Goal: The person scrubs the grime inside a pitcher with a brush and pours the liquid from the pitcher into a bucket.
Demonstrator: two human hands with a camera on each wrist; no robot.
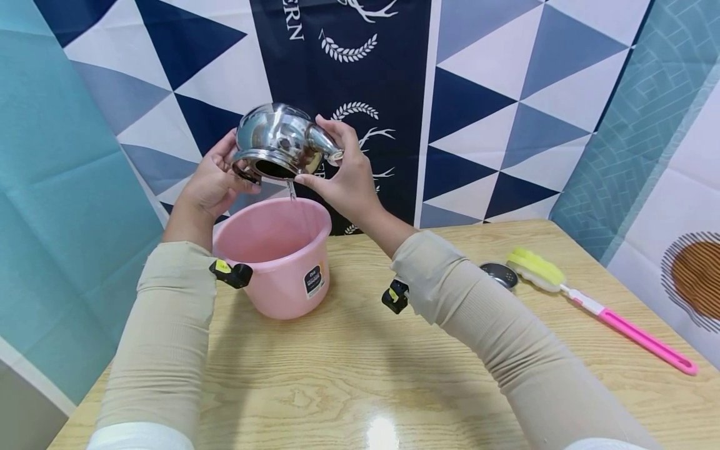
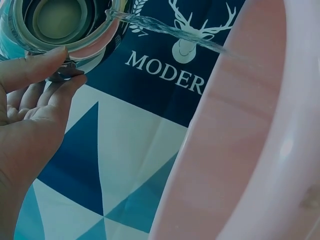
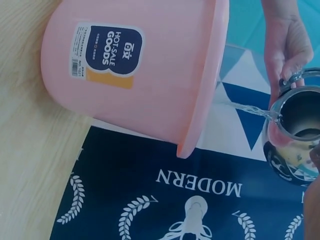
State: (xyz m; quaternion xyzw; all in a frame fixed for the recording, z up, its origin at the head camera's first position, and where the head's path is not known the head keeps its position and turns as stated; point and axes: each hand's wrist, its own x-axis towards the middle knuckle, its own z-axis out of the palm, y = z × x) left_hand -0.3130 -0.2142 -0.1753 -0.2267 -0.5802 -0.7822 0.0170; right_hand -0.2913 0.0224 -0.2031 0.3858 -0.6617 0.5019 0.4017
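Note:
A shiny metal teapot [image 1: 274, 128] is tipped mouth-down above a pink plastic bucket [image 1: 287, 284]. My left hand [image 1: 212, 181] grips its handle at the left, thumb and fingers meeting around it in the left wrist view. On the spout side, my right hand [image 1: 350, 178] holds the teapot, fingers over the spout and thumb at the rim. A thin stream of water [image 2: 170, 31] runs from the open mouth toward the inside of the bucket. The right wrist view shows that water [image 3: 250, 109] leaving the rim.
At the right of the wooden table [image 1: 349, 375] lies a sponge brush [image 1: 537, 270] with a yellow and white head and a pink handle. Beside its head is a small round metal piece [image 1: 499, 275], partly behind the right sleeve. A patterned wall covering [image 1: 478, 112] rises behind the table.

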